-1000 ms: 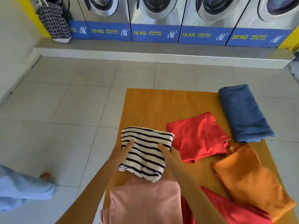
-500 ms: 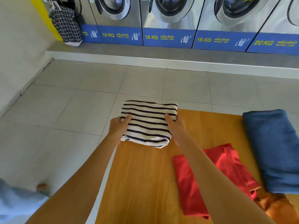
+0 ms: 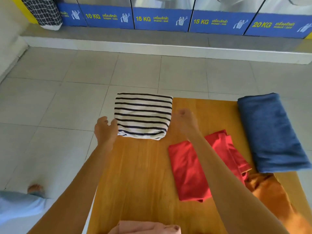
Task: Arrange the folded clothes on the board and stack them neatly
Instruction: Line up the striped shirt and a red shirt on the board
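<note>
Two hands off cloth: our left hand (image 3: 105, 130) fingers spread, touching striped shirt (image 3: 143, 115) at board (image 3: 135, 174) far-left corner, overhanging floor; right hand (image 3: 185, 122) loosely curled, empty. Bare wood nearer us.

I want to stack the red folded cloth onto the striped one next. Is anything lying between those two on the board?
Nothing visible does. Bare board separates the red folded cloth from the striped folded cloth at the far left corner. Only the right hand and its forearm hang above that gap, and they cross over the red cloth.
</note>
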{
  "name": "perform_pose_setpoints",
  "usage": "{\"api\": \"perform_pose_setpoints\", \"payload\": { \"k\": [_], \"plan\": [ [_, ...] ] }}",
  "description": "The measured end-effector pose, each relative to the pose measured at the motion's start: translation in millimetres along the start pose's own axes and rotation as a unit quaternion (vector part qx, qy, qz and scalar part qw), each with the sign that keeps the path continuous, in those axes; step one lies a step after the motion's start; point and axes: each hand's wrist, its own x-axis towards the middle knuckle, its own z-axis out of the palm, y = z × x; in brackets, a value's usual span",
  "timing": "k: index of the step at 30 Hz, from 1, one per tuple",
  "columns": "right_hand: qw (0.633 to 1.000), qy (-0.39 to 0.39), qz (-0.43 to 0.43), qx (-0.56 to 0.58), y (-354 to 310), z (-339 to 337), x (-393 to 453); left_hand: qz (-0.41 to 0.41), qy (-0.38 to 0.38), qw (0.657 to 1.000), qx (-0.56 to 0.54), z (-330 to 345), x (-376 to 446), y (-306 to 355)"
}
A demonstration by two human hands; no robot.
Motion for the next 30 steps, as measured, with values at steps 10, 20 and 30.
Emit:
{"api": "perform_pose_setpoints", "payload": {
  "k": [10,20,30],
  "plan": [
    [0.938,0.036,0.203,-0.277,108,-124,-78,0.013,-0.306,0.951,0.049,51,-191,3],
    [0.988,-0.080,0.107,0.079,58,-58,-133,-0.126,-0.324,0.927,-0.142,-24,-146,-20],
    [0.983,-0.026,0.025,-0.182,72,57,-117,0.028,-0.164,0.976,0.138,-47,-68,-69]
  ]
}}
